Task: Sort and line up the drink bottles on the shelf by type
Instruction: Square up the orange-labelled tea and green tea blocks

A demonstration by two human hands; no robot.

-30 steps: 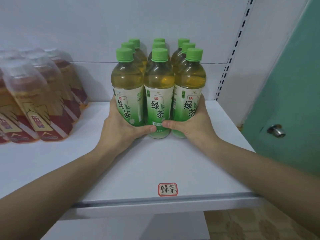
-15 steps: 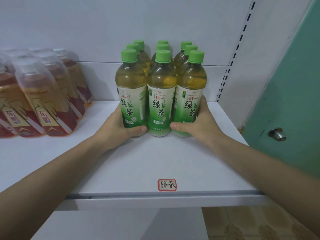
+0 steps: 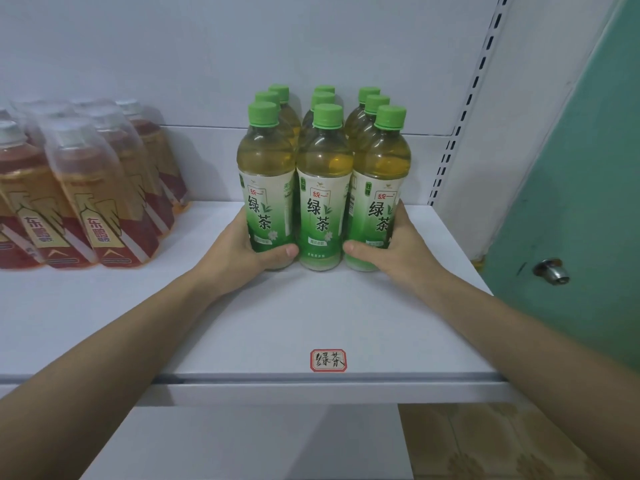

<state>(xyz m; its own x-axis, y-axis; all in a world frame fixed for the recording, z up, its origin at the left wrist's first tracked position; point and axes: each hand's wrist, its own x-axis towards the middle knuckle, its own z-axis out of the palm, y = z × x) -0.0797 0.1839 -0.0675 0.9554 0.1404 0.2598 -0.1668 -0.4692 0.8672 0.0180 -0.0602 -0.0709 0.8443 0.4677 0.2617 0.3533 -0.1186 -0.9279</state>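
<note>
Several green tea bottles [image 3: 322,188] with green caps stand upright in three tight rows on the white shelf [image 3: 277,327]. My left hand [image 3: 239,251] wraps round the base of the front left bottle [image 3: 266,188], thumb across its front. My right hand [image 3: 398,251] wraps round the base of the front right bottle [image 3: 381,195], thumb across its front. The front middle bottle stands between my two thumbs. A red-framed green tea label [image 3: 328,360] is stuck near the shelf's front edge.
Several red and gold drink bottles [image 3: 90,188] with clear cap covers stand in rows at the left of the shelf. A slotted upright rail [image 3: 460,126] runs along the right. A green door with a metal knob [image 3: 550,270] is at the far right.
Both hands have pushed the block of green tea bottles a little further back on the shelf. My thumbs have drawn apart off the middle bottle.
</note>
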